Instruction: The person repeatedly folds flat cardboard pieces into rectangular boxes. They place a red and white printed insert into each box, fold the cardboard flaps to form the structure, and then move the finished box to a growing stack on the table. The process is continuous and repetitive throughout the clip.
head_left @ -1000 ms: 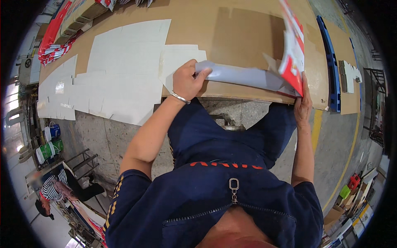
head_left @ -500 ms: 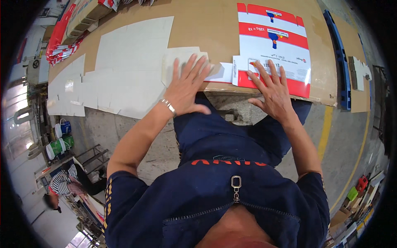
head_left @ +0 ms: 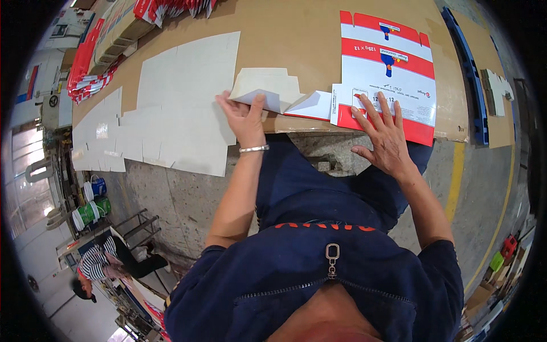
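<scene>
Head view shows me the red-and-white printed carton [head_left: 421, 91] lying flat on the right part of the brown-covered table [head_left: 290, 34], by its near edge. My right hand [head_left: 384, 137] is spread wide over its lower part, hiding some of the print. My left hand [head_left: 245, 117] has its thumb across a curled pale flap [head_left: 268, 82] left of the carton; I cannot tell how tightly the fingers close on it. Just left of that hand, large white sheets [head_left: 176, 102] take up the near left of the table, and a stack of folded cartons [head_left: 111, 43] crowds the far left corner. Beyond the right edge I have a blue pallet [head_left: 470, 74]. Lower left, a green bucket [head_left: 94, 211] stands near a co-worker in stripes [head_left: 94, 263].
</scene>
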`<state>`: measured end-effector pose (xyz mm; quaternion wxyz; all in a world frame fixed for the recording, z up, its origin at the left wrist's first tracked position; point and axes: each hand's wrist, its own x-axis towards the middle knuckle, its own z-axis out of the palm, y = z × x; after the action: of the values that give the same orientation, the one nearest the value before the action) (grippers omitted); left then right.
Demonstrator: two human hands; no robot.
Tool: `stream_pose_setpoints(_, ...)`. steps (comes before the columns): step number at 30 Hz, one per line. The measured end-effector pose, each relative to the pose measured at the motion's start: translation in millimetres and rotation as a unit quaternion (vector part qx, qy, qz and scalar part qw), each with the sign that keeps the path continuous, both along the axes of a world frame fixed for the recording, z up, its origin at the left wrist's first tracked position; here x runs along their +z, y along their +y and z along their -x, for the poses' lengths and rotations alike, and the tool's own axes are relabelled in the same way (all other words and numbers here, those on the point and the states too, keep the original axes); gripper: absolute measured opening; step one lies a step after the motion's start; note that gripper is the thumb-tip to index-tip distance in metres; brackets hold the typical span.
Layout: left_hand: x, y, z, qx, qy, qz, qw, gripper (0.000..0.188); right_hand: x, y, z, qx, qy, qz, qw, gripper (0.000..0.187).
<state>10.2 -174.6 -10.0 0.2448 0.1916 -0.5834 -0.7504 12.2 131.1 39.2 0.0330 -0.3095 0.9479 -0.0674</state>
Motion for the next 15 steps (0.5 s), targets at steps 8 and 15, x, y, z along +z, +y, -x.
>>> stream_pose_setpoints(8,16.7,39.8,24.1,-0.073,0.097,0.431,0.894,0.046,12.9,15.7,9.8,0.046,-0.001,-0.060,0.997,0.070)
stream_pose_setpoints(15,28.9,40.3,12.6,-0.355,0.082,0.670,0.646,0.070,24.6,16.1,18.2,0.053,0.010,-0.001,0.999,0.073)
